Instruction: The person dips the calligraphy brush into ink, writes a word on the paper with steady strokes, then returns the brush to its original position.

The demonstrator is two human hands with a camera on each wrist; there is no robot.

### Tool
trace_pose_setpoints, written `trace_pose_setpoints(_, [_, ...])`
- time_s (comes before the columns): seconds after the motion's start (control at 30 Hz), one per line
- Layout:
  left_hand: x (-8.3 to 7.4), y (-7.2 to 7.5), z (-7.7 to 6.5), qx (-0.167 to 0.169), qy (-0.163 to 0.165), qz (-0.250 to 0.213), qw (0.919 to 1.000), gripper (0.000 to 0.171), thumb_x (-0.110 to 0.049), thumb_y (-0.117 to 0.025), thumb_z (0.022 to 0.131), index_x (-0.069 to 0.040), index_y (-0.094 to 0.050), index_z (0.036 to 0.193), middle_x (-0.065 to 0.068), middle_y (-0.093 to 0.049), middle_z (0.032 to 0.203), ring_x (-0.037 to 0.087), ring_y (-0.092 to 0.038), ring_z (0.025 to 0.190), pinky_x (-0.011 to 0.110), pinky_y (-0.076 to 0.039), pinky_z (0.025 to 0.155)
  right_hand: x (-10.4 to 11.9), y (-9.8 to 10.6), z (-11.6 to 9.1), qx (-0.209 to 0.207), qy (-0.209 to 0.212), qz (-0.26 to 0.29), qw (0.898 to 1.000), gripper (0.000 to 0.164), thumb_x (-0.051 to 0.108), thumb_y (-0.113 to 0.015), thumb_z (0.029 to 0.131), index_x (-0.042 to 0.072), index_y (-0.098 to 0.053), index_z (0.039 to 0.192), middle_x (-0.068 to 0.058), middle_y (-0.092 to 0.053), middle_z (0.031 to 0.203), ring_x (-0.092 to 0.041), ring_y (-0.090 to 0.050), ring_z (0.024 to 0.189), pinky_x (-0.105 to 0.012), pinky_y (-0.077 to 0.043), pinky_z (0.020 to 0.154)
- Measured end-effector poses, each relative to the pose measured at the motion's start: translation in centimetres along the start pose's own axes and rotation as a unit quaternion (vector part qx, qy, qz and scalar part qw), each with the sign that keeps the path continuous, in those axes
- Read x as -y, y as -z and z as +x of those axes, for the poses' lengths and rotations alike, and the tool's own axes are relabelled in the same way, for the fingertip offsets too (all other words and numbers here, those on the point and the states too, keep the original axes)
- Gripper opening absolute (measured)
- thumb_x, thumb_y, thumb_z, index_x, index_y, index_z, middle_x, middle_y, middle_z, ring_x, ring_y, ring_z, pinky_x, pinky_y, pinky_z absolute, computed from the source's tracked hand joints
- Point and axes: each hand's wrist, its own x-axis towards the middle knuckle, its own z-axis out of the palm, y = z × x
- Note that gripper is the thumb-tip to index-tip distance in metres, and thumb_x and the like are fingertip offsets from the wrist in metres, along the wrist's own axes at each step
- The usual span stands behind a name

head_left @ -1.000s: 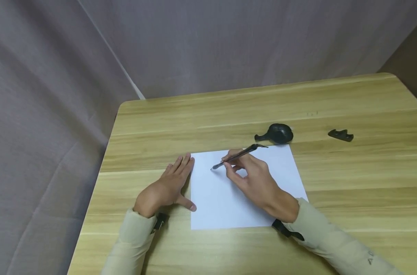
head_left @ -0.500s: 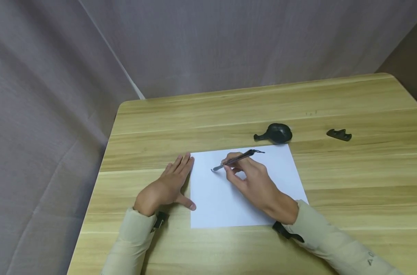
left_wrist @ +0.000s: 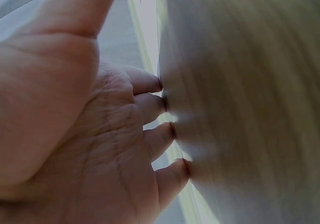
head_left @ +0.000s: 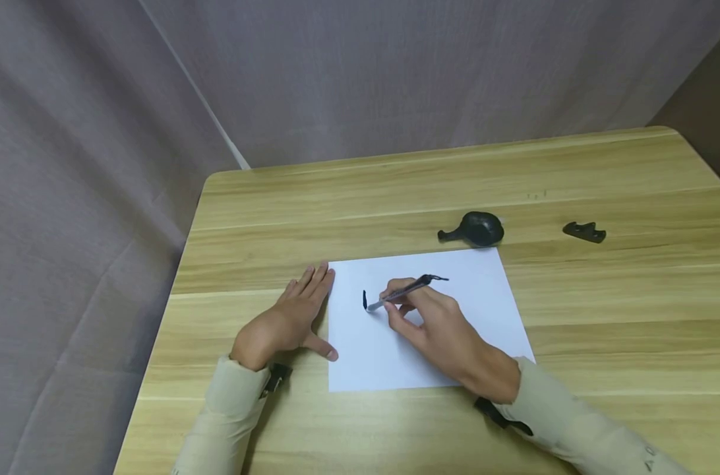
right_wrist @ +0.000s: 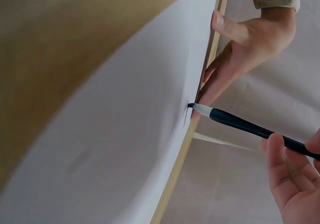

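Note:
A sheet of white paper (head_left: 390, 356) lies on the wooden table. My right hand (head_left: 440, 326) pinches a dark-handled brush (head_left: 403, 290) between thumb and fingers. The brush's pale bristles (right_wrist: 204, 110) end in a black tip, which touches the paper in the right wrist view. A short black upright stroke (head_left: 364, 299) stands on the paper's left part, with the tip at its lower end. My left hand (head_left: 289, 323) rests at the paper's left edge, fingers spread and thumb on the margin. In the left wrist view its fingertips (left_wrist: 169, 134) press the surface.
Just behind the paper's far edge sits a small black dish with a handle (head_left: 481, 229). Further right lies a black notched brush rest (head_left: 584, 231). Grey curtain (head_left: 395, 79) hangs beyond the table's far edge (head_left: 360, 158) and along its left side.
The brush tip has come down onto the paper and moved toward me, leaving a short black stroke. My right hand shifted slightly nearer with it. The left hand has stayed in place.

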Motion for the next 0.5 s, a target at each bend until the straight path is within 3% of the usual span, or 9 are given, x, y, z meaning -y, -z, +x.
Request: trace_pose_setpoints(0.5, [-0.1, 0.1, 0.1, 0.002, 0.007, 0.007, 0.9999, 0.149, -0.054, -0.096, 0.068, -0.006, 0.002, 0.17, 0.012, 0.012, 0.177, 0.034, 0.01, 0.163, 0.056, -0.002, 0.131, 1.5, 0.5, -0.9, 0.022, 0.014, 0.014, 1.0, 0.026, -0.008, -0.073, 0.09, 0.002, -0.068, 0.114, -0.008, -0.075, 0.11, -0.015, -0.074, 0.088, -0.019, -0.06, 0.076])
